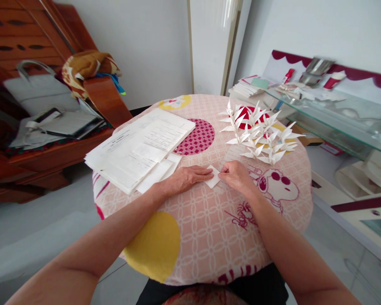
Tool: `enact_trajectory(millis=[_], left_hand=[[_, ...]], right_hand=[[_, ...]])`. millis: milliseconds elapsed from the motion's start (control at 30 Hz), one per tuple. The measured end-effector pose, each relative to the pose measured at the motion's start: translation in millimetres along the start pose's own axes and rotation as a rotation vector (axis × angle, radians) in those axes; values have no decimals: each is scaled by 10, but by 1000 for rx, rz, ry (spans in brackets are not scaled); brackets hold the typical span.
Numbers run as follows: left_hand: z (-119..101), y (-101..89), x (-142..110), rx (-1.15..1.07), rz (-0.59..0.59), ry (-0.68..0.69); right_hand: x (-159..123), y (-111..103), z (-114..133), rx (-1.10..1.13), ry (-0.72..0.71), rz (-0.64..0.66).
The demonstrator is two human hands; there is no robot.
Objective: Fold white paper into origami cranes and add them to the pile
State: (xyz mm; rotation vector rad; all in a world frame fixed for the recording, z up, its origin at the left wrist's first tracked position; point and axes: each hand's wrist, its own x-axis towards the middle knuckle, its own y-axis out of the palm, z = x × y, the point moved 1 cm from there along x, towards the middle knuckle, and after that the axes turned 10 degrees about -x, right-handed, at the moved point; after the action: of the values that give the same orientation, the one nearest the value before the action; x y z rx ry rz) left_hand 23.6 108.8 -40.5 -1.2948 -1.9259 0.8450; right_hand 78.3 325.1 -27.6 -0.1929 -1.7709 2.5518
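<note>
A small white folded paper (pixel 213 176) lies on the patterned tablecloth (pixel 206 228) in the middle of the round table. My left hand (pixel 187 178) lies flat from the left, its stretched fingertips resting on the paper's left edge. At the right corner, my right hand (pixel 236 176) has thumb and forefinger pinched together on the paper. Its other fingers are curled in. To the far right of the paper stand several white folded paper cranes (pixel 260 131), grouped closely with their wings up.
A stack of printed sheets (pixel 136 146) covers the table's left side, with smaller paper pieces (pixel 161 171) by its near edge. At the right is a glass shelf (pixel 336 116) holding cups and papers. A wooden bench (pixel 104 101) with bags and cloth stands at the left.
</note>
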Motion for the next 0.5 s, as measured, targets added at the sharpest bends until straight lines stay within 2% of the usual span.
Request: enact_trajectory(millis=[267, 500], left_hand=[[-23, 23, -52, 18, -11, 3], [-18, 16, -44, 4, -22, 19]], right_hand=[[-7, -6, -4, 62, 33, 0], [-22, -4, -20, 100, -7, -29]])
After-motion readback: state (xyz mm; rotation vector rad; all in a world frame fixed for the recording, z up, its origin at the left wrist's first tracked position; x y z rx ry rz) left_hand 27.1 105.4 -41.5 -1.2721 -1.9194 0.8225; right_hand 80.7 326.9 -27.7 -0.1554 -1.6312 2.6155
